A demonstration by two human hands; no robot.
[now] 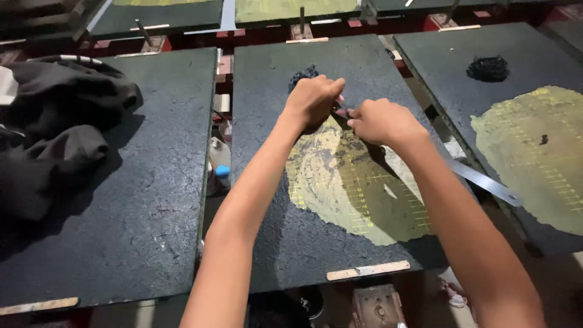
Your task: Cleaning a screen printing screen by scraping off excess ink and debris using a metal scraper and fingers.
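Our left hand and right hand meet at the top of the yellow patch on the middle board, both grips pinched shut on a small tool too hidden to identify. Black cloth lies on the left board.

One package is showing: a small whitish plastic bottle with a blue cap is lying in the gap between the left and middle dark boards, below their tops. No labels, signs or screens are showing anywhere.
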